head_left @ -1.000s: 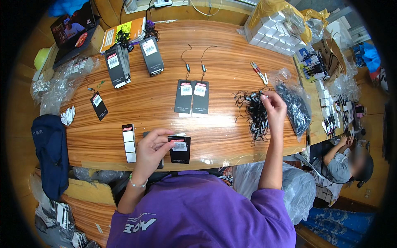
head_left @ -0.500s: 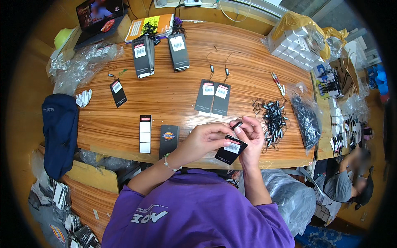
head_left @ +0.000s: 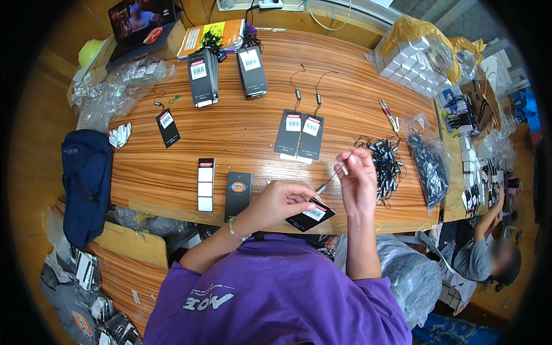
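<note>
Between its thumb and fingers, my left hand (head_left: 290, 201) grips a black hang tag (head_left: 310, 217) with a white barcode sticker, over the near table edge. A thin dark string (head_left: 330, 180) with a small black toggle (head_left: 321, 188) runs up from the tag's top. Its far end is pinched by my right hand (head_left: 357, 172), raised to the right. Two grey hang tags (head_left: 299, 135) with strings attached lie beyond my hands. To the right is a heap of black string fasteners (head_left: 386, 169). Left of my left hand rest a dark tag (head_left: 238, 195) and a strip of white stickers (head_left: 206, 187).
Stacks of strung tags (head_left: 202, 80) stand at the back, before an orange notebook (head_left: 230, 37). A laptop (head_left: 141, 29) is far left. Red-handled snips (head_left: 389, 115) and a bag of black strings (head_left: 428, 167) lie right. A co-worker (head_left: 489, 253) sits at the far right.
My right hand has moved up and away from the tag, drawing the string out taut. My left hand keeps the tag, now slightly lower and to the left.
</note>
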### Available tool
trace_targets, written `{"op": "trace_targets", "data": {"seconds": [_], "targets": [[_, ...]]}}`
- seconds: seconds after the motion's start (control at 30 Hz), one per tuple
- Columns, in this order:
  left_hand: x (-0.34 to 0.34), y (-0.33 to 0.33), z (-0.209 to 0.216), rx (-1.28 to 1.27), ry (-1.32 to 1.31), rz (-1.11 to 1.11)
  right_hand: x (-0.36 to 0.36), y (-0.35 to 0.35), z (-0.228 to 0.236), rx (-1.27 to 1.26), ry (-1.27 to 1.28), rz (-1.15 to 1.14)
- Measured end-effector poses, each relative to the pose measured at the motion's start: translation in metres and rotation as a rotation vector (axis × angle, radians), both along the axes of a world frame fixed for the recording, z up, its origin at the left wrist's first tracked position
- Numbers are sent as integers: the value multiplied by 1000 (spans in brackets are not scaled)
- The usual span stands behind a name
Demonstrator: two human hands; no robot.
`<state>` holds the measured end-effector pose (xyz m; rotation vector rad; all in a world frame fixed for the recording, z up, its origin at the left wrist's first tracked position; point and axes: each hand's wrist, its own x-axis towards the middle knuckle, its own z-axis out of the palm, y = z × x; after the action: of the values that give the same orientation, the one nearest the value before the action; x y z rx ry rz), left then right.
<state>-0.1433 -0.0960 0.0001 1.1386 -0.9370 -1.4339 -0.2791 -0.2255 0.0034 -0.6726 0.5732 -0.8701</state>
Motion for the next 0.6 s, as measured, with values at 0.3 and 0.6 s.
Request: {"op": "trace_targets", "data": {"seconds": [0.3,0.6], "targets": [[3,0,-1,-56,-34,180,-16,-17,19,228,-364,139],[17,-6,19,-168,-219,466,-4,28,30,-673,570,168]]}}
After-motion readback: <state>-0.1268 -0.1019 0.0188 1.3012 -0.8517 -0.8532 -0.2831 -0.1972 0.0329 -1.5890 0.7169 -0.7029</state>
